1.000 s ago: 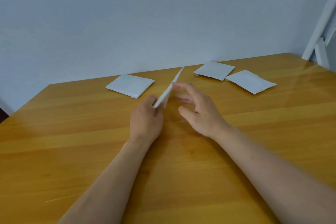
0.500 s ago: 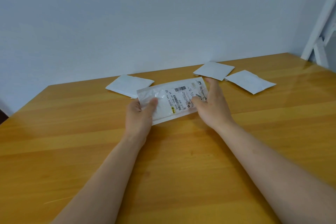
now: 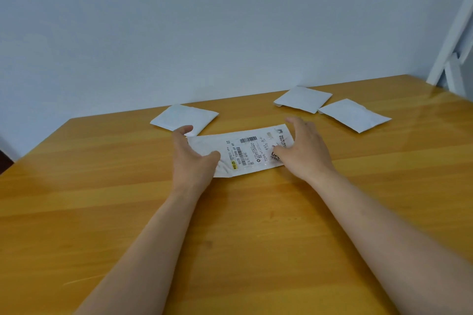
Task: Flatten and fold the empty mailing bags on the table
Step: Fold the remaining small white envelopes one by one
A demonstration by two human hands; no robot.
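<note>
Table [image 3: 128,212]: glossy wood, likely slick. We rate slip as main risk.

3 folded bags at far edge: 1 at left [image 3: 184,118], 2 at right [image 3: 303,98] [image 3: 354,115]. Left one lies just beside our left hand; careless sweep could knock it.

Unfolded bag [image 3: 245,153]: label up, flat at table centre, between hands.

Left hand [image 3: 190,161]: fingers loosely spread, thumb pressing bag's left end, nothing pinched.

Right hand [image 3: 303,151]: fingers arched over right end, grip not confirmed; we cannot tell.

Uneven pressure likely skews fold or traps air.
</note>
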